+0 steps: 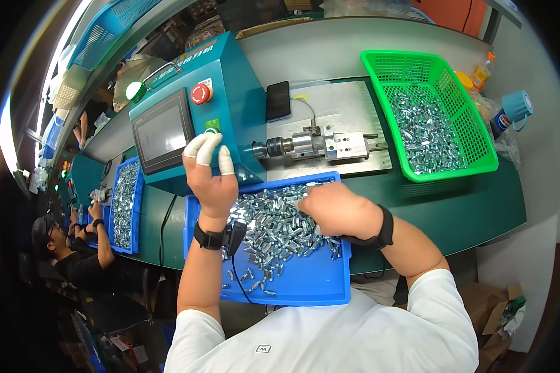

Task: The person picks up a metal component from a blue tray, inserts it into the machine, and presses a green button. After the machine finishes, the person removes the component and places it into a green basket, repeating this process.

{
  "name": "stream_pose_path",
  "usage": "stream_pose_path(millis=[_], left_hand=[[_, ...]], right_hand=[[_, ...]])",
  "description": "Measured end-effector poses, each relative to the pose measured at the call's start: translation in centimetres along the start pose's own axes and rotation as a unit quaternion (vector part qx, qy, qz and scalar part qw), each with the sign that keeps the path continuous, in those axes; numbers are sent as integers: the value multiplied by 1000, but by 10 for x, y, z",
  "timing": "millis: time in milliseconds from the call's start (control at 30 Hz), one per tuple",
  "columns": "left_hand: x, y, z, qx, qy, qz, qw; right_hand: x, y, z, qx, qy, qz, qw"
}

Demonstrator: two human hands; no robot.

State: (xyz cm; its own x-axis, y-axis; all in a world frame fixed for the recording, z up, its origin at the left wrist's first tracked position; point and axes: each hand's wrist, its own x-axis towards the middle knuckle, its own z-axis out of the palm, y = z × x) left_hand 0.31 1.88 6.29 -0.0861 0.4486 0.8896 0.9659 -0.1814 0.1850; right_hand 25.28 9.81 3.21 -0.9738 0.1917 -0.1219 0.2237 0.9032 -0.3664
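My left hand point(210, 173), with white finger cots on its fingertips, is raised to the front of a teal machine point(230, 99); its forefinger touches a green button point(211, 128) beside the touch screen point(162, 132). My right hand point(335, 209) rests palm down in a blue tray point(305, 283), fingers curled into a heap of small silver metal parts point(269, 221). Whether it grips any part is hidden. A chuck and fixture point(311, 144) stick out of the machine on a steel plate just beyond the tray.
A green basket point(473, 124) of silver parts stands at the right, with bottles point(482, 69) behind it. A phone point(278, 100) leans on the machine. A red emergency button point(200, 93) sits above the screen. At the left, another blue tray point(126, 205) and another person point(74, 248).
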Motion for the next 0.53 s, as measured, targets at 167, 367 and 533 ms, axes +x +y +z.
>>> stream_pose_path(millis=[167,367,533], left_hand=[[7,-13,14,108,74,-43,990],[-2,-24,23,126,43,-29,991],[-16,-38,23,122,4,-15,992]], right_hand=[[10,1,19,-7,24,1,1000],[16,10,9,14,-14,-18,1000],[17,10,-3,35,-62,7,997]])
